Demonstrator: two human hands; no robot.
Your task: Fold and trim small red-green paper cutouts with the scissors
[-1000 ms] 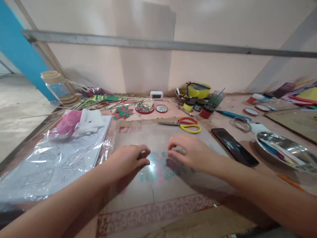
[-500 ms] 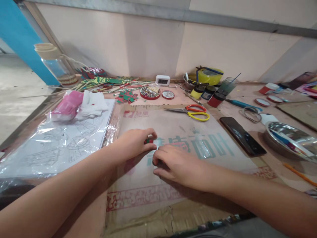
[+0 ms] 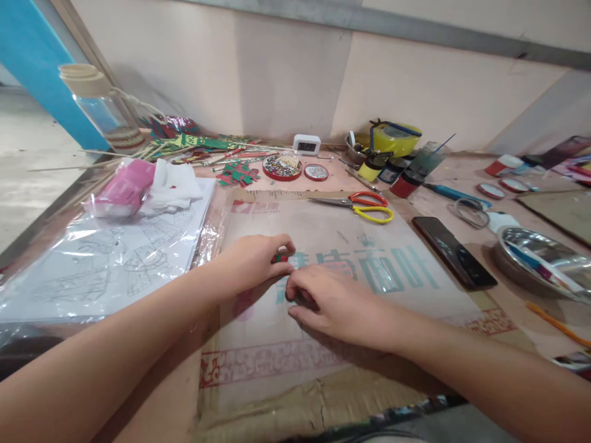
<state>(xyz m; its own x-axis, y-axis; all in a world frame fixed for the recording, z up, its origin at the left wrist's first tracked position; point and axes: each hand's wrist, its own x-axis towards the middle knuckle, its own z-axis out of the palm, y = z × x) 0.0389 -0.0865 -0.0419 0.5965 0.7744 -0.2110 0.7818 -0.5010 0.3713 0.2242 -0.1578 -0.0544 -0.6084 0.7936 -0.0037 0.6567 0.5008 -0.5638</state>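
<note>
Our left hand [image 3: 252, 261] pinches a small red and green piece [image 3: 278, 259] between thumb and fingertips, over the middle of the cardboard sheet [image 3: 332, 246]. Our right hand [image 3: 332, 304], fingers curled together and pressed flat, touches the sheet just beside it; whether it grips anything we cannot tell. We should keep the pinch light and both wrists resting low. Scissors [image 3: 364, 206] lie toward the bench's far edge.

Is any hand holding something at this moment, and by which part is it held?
The left hand pinches a small red and green piece at its fingertips; which part is in the grip cannot be told. The right hand rests on the cardboard sheet; whether it holds anything is hidden.
</note>
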